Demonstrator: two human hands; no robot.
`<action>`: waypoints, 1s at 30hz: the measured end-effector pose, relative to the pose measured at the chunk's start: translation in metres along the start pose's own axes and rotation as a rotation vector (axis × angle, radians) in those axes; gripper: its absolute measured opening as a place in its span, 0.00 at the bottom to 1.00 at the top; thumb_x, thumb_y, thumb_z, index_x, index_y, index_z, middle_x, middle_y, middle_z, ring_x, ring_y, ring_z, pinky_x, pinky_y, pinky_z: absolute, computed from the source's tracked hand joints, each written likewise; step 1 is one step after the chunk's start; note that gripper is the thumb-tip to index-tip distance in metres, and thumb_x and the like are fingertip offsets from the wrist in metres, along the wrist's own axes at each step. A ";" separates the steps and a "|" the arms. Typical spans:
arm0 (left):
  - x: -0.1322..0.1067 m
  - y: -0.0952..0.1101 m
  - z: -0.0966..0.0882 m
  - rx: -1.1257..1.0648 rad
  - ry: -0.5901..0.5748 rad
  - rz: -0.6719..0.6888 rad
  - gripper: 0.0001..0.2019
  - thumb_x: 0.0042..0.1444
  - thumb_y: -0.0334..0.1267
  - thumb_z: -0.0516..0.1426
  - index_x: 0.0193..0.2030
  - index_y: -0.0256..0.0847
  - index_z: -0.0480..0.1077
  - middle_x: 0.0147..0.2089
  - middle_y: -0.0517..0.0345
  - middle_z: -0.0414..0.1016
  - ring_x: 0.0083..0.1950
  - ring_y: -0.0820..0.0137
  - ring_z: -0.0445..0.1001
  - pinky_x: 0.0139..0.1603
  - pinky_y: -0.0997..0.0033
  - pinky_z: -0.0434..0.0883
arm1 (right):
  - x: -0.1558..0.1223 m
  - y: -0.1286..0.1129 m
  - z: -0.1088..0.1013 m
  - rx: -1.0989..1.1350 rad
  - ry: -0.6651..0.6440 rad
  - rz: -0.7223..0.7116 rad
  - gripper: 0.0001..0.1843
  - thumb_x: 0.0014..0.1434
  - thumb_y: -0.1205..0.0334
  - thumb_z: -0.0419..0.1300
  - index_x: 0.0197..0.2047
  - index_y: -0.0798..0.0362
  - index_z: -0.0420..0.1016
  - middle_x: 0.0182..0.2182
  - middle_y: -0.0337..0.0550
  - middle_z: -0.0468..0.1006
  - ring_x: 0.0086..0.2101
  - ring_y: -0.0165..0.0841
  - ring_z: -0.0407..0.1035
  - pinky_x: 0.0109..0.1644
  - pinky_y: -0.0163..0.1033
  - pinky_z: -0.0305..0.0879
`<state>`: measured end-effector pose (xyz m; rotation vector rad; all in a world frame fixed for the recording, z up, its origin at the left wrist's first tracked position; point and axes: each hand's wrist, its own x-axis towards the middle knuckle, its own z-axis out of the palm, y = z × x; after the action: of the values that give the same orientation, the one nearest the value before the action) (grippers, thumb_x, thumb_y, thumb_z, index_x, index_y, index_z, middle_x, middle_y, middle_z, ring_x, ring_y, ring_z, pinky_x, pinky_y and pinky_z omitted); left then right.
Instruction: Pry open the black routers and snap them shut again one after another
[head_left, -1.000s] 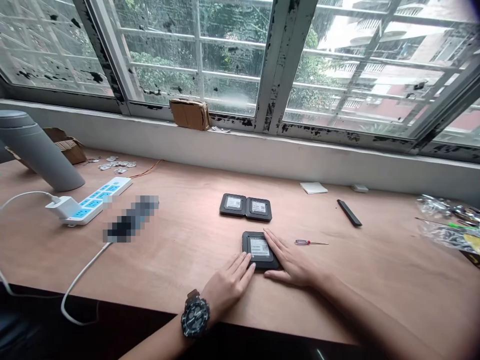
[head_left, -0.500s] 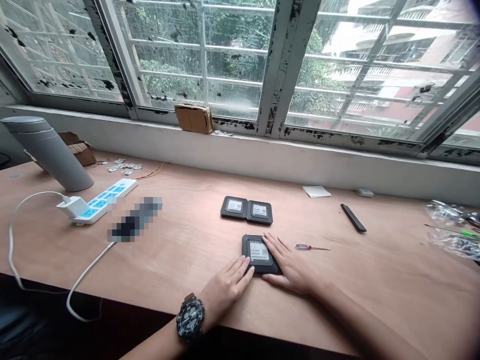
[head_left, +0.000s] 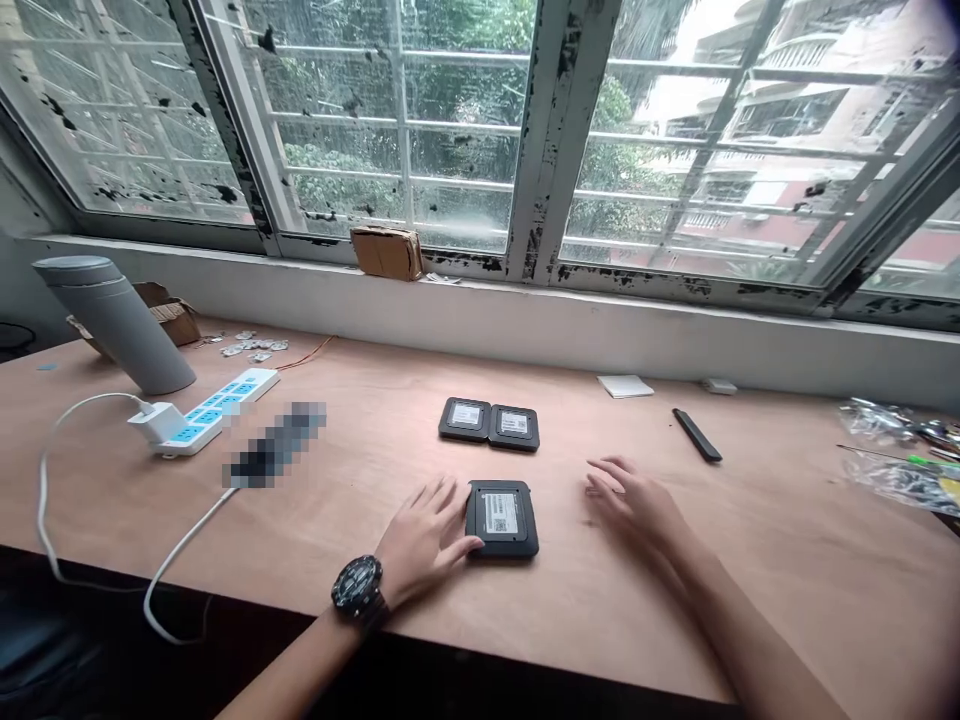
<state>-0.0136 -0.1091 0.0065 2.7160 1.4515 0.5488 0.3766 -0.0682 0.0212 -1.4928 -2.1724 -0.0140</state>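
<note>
Black case (head_left: 502, 520) is lying flat on the worktop (head_left: 360, 430), label side up; everything here is being placed from it. Left hand (head_left: 421, 530) is resting directly at its left side, fingers lying along that edge and thumb tip reaching over the near left corner; grip is staying loose and spread, touching the case without closing around it. Right hand (head_left: 637, 508) is hovering or resting well apart to the right, fingers half curled and slightly blurred; cannot tell whether its grip is holding anything. So the left is clearly standing nearer. Case outline is looking almost square, so no long axis is showing plainly; its sides are running roughly front to back. Near edge of the worktop is falling just on the wearer's side of it. Two black cases (head_left: 514, 428) are sitting side by side beyond it, a bare strip lying between. Bare wood is stretching from its right edge to the right hand; farther right and beyond, a dark bar (head_left: 696, 436) is lying slantwise.
</note>
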 end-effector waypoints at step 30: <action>-0.002 -0.007 0.015 -0.170 0.011 0.048 0.34 0.68 0.60 0.52 0.73 0.41 0.58 0.72 0.44 0.62 0.73 0.52 0.60 0.71 0.46 0.62 | 0.036 -0.106 0.042 0.706 0.222 -0.021 0.12 0.74 0.51 0.48 0.54 0.46 0.64 0.39 0.45 0.76 0.40 0.39 0.73 0.48 0.48 0.71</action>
<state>-0.0161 -0.1043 -0.0092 2.6257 1.2802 0.6581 0.2567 -0.0669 0.0276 -1.0029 -1.7443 0.5015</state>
